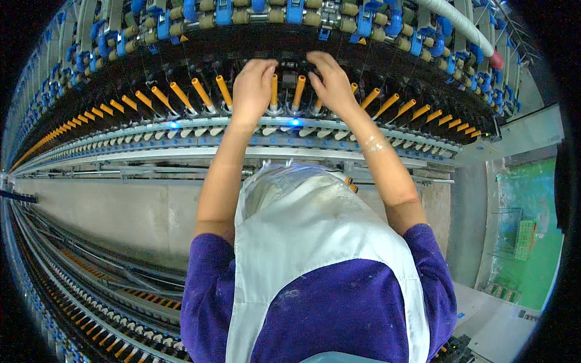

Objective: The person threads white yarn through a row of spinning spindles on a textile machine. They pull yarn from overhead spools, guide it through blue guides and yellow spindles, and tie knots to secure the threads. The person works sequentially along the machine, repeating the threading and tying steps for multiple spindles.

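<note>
Orange tubes (299,91) stand in a long row across the far side of the head view, running away to the left and leaning outward toward both ends. They sit on a machine behind a pale metal rail (375,131), which carries small white levers and two glowing blue lights (295,122).

Bent over the row, the left hand (253,91) has its fingers curved together and the thumb close to them, just left of one nearly upright tube. Opposite it, the right hand (331,88) arches with thumb and forefinger spread apart. Two tubes stand between the hands. Fingertips on both sides run into a dark area, so I cannot tell whether either pinches a thread. A clear band (374,144) circles the right wrist.

Farther back are tan rollers (275,16), blue holders (295,12) and small yellow triangle labels (362,41), their markings too small to read. A white hose (457,24) with a red end hangs at far right.

Nearer, a pale apron (327,227) covers a purple shirt (339,308). More machinery (121,290) fills the near left; a green crate (525,239) rests on green floor (544,199) at right.
</note>
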Tool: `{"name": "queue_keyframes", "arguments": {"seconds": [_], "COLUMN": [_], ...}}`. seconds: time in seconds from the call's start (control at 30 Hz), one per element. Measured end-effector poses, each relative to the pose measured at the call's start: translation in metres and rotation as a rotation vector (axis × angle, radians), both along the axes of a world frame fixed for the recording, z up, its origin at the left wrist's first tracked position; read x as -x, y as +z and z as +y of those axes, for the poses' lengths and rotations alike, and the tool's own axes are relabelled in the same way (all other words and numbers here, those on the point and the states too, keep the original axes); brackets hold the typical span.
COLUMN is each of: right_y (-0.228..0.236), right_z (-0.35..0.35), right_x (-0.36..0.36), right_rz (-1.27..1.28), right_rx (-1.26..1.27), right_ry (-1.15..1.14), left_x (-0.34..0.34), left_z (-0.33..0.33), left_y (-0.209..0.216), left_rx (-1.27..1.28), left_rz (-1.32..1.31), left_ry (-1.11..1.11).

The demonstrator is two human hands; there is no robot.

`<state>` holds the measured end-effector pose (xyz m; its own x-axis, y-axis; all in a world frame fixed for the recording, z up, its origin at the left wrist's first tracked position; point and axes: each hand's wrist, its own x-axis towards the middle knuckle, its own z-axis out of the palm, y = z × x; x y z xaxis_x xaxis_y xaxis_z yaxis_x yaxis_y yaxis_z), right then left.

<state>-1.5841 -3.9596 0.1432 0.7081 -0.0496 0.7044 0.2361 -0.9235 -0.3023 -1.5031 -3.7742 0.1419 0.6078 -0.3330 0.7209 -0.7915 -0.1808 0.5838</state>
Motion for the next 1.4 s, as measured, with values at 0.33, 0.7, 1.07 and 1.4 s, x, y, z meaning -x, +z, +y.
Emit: {"name": "queue_keyframes", "arguments": {"seconds": [0.33,0.7,1.07,1.4], "right_y": [0.003,0.004,-0.03,-0.029], "right_z": [-0.008,0.003,-0.032,-0.064], "right_x": [-0.017,-0.059,0.042,0.106], "right_rz": [0.108,-0.018,0.153,0.3], "right_rx": [0.188,0.445,-0.276,-0.538], "right_ry": [-0.054,-0.227,-0.083,-0.036], "left_x": [-0.024,-0.055,-0.082,-0.027], "left_z": [-0.051,-0.081,-0.117,-0.079], "left_y": [-0.016,-0.012,0.003,-0.034], "left_rx": [0.247,0.352,0.542,0.054], "left_rz": [0.372,-0.134,0.54,0.358], "left_ry": [0.026,0.309,-0.355,-0.633]}}
